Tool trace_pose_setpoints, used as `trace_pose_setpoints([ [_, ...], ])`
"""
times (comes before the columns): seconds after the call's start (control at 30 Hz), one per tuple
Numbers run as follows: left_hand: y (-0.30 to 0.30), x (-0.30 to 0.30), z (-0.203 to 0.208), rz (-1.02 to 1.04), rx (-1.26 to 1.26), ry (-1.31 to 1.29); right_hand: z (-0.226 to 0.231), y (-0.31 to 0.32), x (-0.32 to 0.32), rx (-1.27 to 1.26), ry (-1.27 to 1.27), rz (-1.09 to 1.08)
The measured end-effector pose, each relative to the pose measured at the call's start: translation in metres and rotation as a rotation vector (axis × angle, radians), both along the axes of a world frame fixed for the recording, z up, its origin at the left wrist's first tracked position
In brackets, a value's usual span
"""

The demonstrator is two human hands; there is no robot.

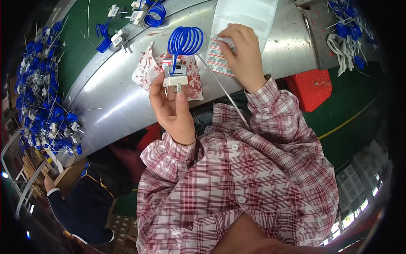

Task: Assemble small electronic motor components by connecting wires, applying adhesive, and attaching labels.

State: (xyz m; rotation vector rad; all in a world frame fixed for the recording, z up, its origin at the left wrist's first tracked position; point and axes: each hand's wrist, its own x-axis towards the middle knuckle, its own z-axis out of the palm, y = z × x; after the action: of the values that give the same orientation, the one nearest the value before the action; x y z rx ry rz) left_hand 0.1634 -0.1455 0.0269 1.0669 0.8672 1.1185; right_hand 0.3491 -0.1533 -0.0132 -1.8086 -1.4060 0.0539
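My left hand [176,114] grips a thermostat [175,77], a cream block with a metal face and a stubby shaft toward me. Its blue coiled tube [185,41] stands above the block, and a thin metal rod [222,86] slants from the coil toward my shirt. Beneath that hand lies a red-and-white patterned cloth [144,72]. At a sheet of small red-and-white labels [219,63], my right hand [245,55] has thumb and forefinger pinched close together; whatever sits between the tips is too small to make out. A white backing sheet [245,15] extends beyond the labels.
The metal bench [114,97] curves around me. More thermostats with blue coils [118,38] lie on the green surface at far left, and a large heap [46,93] fills the left side. A red bin [311,89], grey rag [340,53] and another person [86,203] are nearby.
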Motion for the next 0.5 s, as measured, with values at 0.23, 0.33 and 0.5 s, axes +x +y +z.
trace_pose_setpoints([
  [0.23,0.011,-0.007,0.003,0.001,0.009,0.015,0.011,0.008,-0.003,-0.096,-0.075,-0.006],
  [0.33,0.012,-0.011,0.006,-0.053,0.009,-0.035,0.013,0.011,-0.01,-0.167,-0.074,-0.055],
  [0.5,0.017,-0.005,0.021,-0.037,-0.094,-0.232,0.006,0.011,-0.004,-0.212,-0.079,-0.033],
])
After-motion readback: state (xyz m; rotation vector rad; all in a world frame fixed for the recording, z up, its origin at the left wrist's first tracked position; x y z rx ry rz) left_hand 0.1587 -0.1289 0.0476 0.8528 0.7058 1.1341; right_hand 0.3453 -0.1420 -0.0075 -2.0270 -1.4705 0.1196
